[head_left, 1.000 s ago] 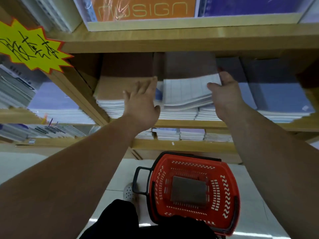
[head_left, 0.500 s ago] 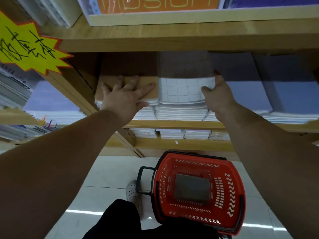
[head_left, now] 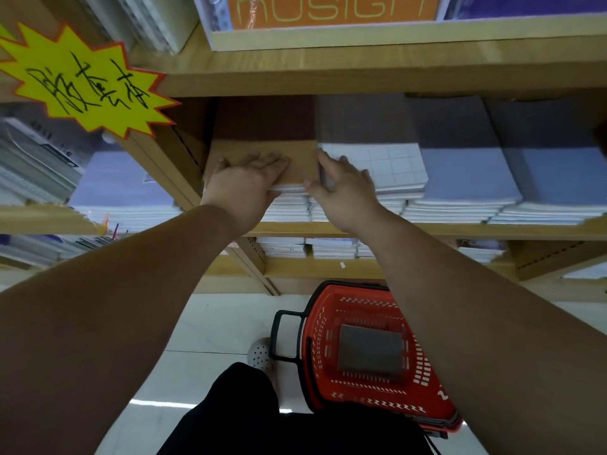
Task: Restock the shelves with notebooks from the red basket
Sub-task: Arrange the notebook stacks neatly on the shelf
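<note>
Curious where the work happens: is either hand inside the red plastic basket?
No, the left hand and right hand both rest on paper notebook stacks on the wooden shelf.

Presses L hand (head_left: 243,188) flat on top brown notebook (head_left: 300,165), leftmost stack on mid shelf (head_left: 460,229). Holds R hand (head_left: 345,188) at seam btwn that stack & grid notebook (head_left: 394,162) stack, thumb at front edge; grip unclear. Stands over red basket (head_left: 315,343) on floor (head_left: 213,323), gray notebook (head_left: 371,353) lying inside.
</note>
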Tool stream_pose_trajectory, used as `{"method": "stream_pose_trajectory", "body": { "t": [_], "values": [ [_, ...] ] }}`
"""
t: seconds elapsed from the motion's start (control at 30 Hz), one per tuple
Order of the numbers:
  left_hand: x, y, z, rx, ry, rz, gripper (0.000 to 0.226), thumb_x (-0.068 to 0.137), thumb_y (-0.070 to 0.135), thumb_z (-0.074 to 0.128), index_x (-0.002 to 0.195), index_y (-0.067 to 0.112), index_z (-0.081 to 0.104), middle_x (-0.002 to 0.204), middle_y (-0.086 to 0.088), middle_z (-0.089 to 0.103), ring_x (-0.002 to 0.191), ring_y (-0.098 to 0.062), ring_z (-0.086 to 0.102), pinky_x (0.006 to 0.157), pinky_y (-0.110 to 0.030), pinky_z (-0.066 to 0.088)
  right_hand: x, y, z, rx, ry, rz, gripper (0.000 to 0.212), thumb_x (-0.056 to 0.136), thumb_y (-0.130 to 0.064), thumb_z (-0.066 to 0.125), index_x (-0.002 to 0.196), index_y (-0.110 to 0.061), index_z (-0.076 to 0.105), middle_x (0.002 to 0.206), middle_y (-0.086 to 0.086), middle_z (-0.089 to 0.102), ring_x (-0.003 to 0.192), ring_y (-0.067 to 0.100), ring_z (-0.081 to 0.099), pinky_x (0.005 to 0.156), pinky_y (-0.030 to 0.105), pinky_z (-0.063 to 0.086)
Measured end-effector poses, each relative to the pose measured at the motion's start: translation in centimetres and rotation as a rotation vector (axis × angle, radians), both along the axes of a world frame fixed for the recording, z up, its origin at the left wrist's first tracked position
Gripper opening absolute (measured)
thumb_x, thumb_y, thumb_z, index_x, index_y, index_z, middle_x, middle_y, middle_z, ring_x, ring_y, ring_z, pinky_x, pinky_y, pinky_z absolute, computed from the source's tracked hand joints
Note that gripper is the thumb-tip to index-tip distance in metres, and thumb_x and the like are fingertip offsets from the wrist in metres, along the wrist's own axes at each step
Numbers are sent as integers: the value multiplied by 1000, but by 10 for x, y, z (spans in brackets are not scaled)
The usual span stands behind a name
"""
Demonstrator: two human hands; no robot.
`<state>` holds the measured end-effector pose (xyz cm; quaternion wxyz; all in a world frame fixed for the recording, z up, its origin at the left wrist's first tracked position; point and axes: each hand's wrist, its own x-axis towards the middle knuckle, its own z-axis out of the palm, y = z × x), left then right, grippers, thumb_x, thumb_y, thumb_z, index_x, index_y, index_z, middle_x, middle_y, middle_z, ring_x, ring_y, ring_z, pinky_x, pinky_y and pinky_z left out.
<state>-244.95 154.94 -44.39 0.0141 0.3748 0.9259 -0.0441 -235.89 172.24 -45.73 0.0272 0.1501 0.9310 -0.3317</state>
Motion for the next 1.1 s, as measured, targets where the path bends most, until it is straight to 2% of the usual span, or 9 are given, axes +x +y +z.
{"method": "stream_pose_trajectory", "body": {
  "t": [0.07,0.17,0.23,0.3,0.4,0.7,0.87,0.97,1.1],
  "values": [
    [0,-2,0,72,31,-41,56,105,32,48,158,24,30,162,0,36,147,-27,37,112,-54,38,-2,-2,1,-160,-3,-50,65,102,-55,41,160,-32,23,162,2,36,155,21,17,125,46,4],
    [1,-6,1,239,72,-95,51,101,25,57,150,16,47,148,-8,55,131,-32,56,98,-49,52,-2,-11,19,-494,109,-197,71,97,-57,52,158,-27,31,149,-3,52,136,20,49,110,34,39],
    [4,-7,0,298,94,-111,48,99,23,60,146,14,53,141,-11,61,123,-34,61,93,-49,55,-4,-18,33,-580,114,-281,71,97,-52,58,155,-20,35,142,1,57,124,21,60,99,32,48],
    [10,-6,-2,338,119,-107,46,97,20,62,143,14,56,136,-12,65,118,-34,64,92,-48,56,-5,-21,38,-706,91,-359,50,98,-40,63,137,-12,49,119,5,68,100,21,73,90,36,58],
    [20,-3,-2,376,201,-104,44,94,13,66,138,11,61,131,-14,68,116,-34,66,94,-48,55,-4,-21,43,-924,102,-401,15,99,-16,63,112,-8,62,100,7,73,72,17,75,65,25,58],
    [60,45,14,516,408,-166,41,97,16,60,137,10,62,131,-14,67,114,-37,67,94,-54,54,35,23,49,-1001,355,-356,40,102,-5,53,141,-13,56,104,5,68,64,9,62,63,21,50],
    [73,70,8,395,389,-143,45,86,3,70,129,13,67,125,-12,71,108,-36,70,86,-51,54,52,48,44,-896,230,-339,31,103,-10,53,134,-11,59,106,7,69,72,12,66,62,22,51],
    [77,59,-2,301,243,-54,52,89,7,67,138,18,60,137,-10,64,121,-36,63,93,-53,50,49,43,38,-772,110,-289,26,103,-14,54,128,-16,61,106,1,69,80,17,68,62,19,52],
    [77,41,-7,125,50,60,64,97,36,59,155,38,32,164,-2,31,150,-29,28,114,-60,28,41,29,22,-475,-16,-223,46,100,-21,53,146,-18,51,135,4,63,114,28,66,95,39,56]
  ]
}}
